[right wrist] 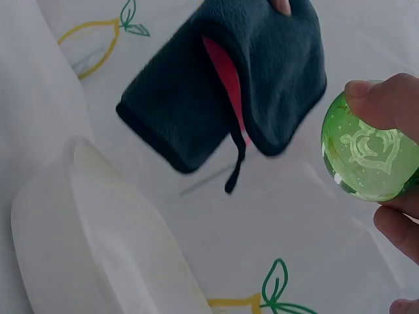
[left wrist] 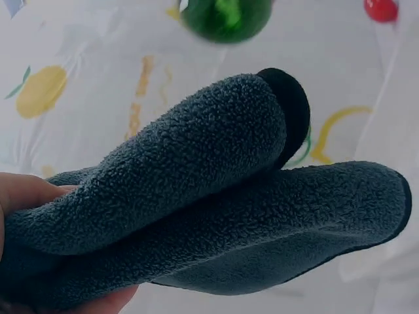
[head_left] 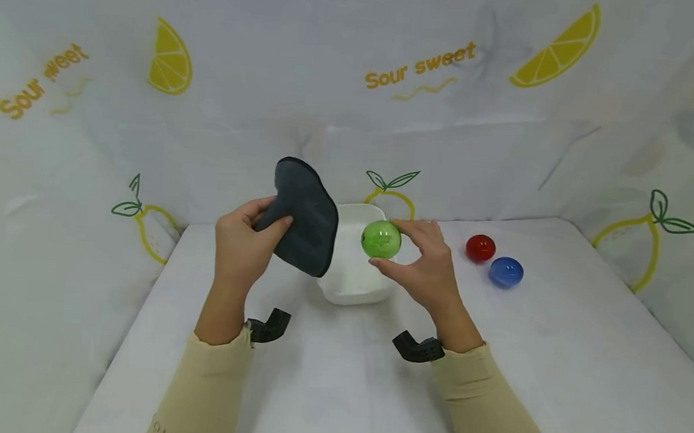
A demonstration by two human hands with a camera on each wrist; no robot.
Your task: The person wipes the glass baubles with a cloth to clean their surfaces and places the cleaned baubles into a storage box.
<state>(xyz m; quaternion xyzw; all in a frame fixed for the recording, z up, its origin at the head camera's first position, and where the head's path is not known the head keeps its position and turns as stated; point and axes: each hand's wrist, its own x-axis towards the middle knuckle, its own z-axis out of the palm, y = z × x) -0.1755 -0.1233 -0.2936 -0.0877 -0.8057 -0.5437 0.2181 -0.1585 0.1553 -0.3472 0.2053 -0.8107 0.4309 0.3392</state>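
Observation:
My left hand (head_left: 244, 241) pinches a folded dark grey-blue towel (head_left: 309, 218) with black edging between thumb and fingers. The right wrist view shows a pink inner side and a small black loop on this towel (right wrist: 177, 104). A clear green ball (head_left: 381, 239) is held between the thumb and fingers of my right hand (head_left: 426, 262); a pale pattern shows on the ball (right wrist: 370, 147) from the right wrist. Towel and ball are apart, both raised in front of a white basin (head_left: 355, 288), whose left part the towel hides.
To the right on the white-covered table (head_left: 328, 377) lie a red ball (head_left: 480, 248) and a blue ball (head_left: 506, 272), close together. Behind the table hangs a white lemon-printed sheet (head_left: 284, 65). Black wrist cameras sit on both forearms.

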